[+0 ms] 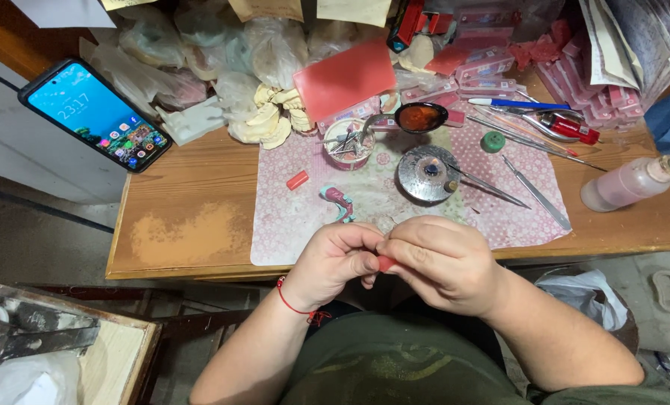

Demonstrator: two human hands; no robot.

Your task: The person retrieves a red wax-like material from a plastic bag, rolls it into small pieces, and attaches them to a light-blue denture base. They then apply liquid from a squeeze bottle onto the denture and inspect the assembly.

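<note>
both hands meet just past the near edge of the wooden table [192, 202]. the left hand [336, 259] and the right hand [438, 262] are curled in and pinch a small red wax piece [387, 263] between the fingers, touching each other. flat pink packs [485, 71] are piled at the back right, with a red flat sheet [345, 79] leaning beside them. clear bags [200, 45] crowd the back left. a pink bottle [627, 182] lies near the right edge. the left part of the table is bare wood, with a phone [95, 112] hanging over its corner.
</note>
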